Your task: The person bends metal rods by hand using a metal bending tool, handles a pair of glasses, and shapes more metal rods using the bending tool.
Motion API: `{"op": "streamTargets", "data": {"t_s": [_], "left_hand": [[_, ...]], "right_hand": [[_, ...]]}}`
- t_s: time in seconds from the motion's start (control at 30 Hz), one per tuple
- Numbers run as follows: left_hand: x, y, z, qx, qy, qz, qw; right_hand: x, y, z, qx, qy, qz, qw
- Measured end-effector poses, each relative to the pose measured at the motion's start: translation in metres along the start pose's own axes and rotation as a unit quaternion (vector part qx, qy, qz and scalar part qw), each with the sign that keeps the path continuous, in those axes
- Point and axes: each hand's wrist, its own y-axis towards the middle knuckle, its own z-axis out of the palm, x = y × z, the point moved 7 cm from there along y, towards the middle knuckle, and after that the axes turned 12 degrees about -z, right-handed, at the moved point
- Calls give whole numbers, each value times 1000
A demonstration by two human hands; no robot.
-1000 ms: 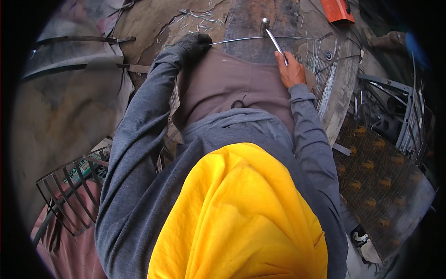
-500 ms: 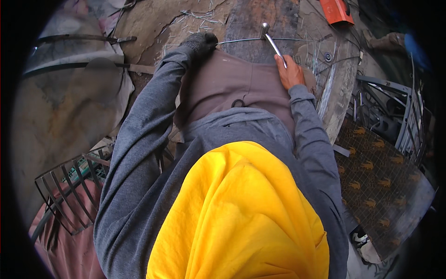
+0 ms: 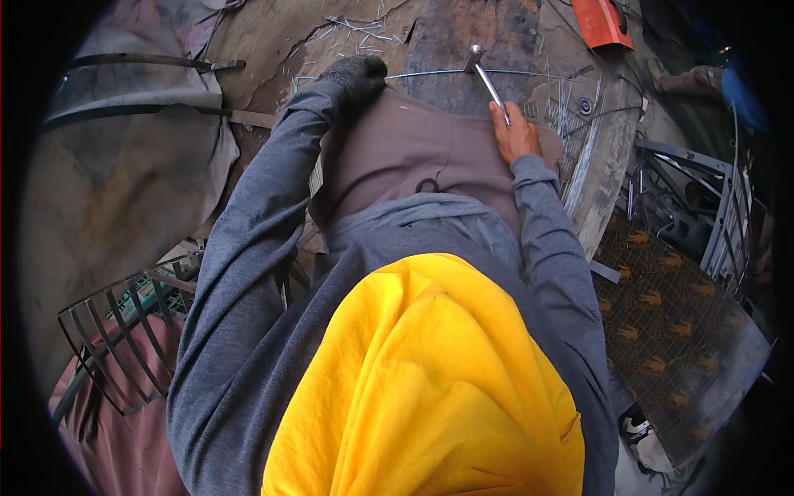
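Observation:
My left hand [image 3: 357, 78], in a dark knitted glove, is closed round a thin metal rod [image 3: 430, 73] that runs sideways across a dark, rust-stained metal plate [image 3: 451, 33]. Bare-skinned, my right hand [image 3: 517, 135] grips the shiny handle of a hammer [image 3: 490, 83]. The hammer's head lies over the rod, at the far side of the plate; whether the two touch I cannot tell. Beyond the hammer, the rod's other end reaches right toward a bundle of thin wires [image 3: 584, 161].
Short cut wire pieces [image 3: 360, 29] lie scattered at the far left. An orange tool case [image 3: 602, 25] stands far right, near a round bearing-like ring [image 3: 585, 105]. Metal frames [image 3: 719, 190] and a dark patterned board [image 3: 662, 331] are on the right; a barred metal rack [image 3: 124, 343] is lower left.
The hammer head has shifted very slightly right, and the view has moved a little. Both hands keep their grips.

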Motion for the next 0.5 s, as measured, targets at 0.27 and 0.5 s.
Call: {"op": "streamTargets", "data": {"t_s": [0.27,0.5], "left_hand": [[13,-6,-3,-1,23,19,1000],[4,10,0,-50,-45,130,989]], "right_hand": [[17,5,-9,-6,5,-22,1000],[20,2,-7,9,5,-10,1000]]}}
